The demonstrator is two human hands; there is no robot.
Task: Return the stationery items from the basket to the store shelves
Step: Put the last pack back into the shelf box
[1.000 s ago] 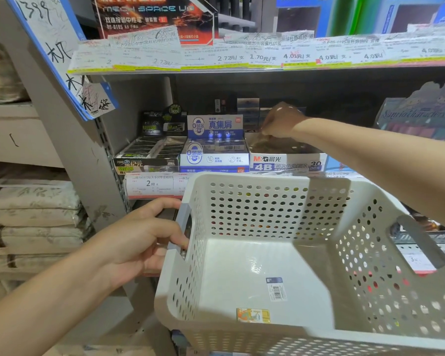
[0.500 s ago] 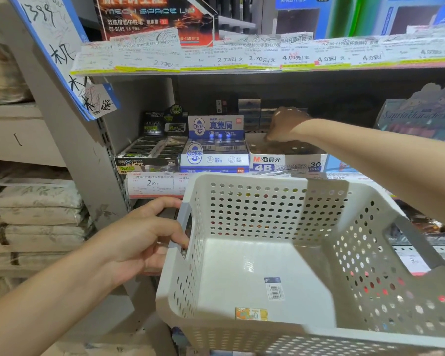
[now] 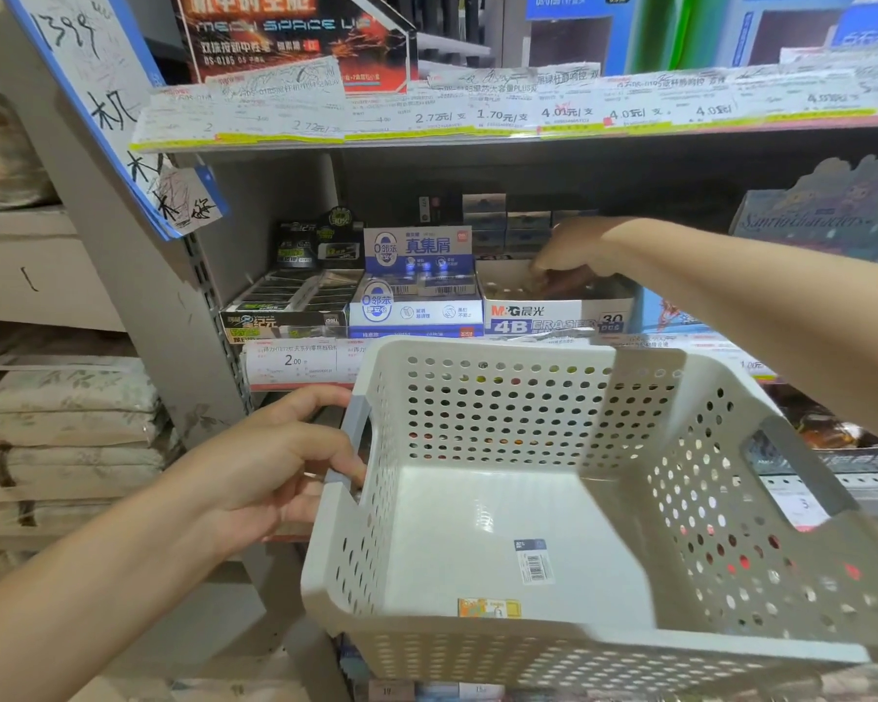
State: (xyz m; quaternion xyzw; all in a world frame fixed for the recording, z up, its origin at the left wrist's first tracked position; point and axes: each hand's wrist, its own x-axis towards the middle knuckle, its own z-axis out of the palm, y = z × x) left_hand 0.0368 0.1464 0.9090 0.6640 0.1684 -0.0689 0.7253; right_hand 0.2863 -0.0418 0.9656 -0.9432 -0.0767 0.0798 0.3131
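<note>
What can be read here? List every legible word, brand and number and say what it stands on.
"M&G" and "4B ERASER", "30": white eraser box under the right hand.
"MECH SPACE UP": orange pen display box.
"2.7", "1.70", "4.01", "4.0": upper shelf price tags.
"2.00": lower shelf price tag.
"1399": handwritten sign.
Basket stickers, fine print: too small to read.

the left hand [image 3: 280, 473] grips the grey handle [image 3: 352, 438] of a white perforated basket [image 3: 487, 397] held before the shelves. the right hand [image 3: 571, 255], fingers curled, reaches into the 4b eraser box [image 3: 538, 319] on the shelf [image 3: 295, 369].
</note>
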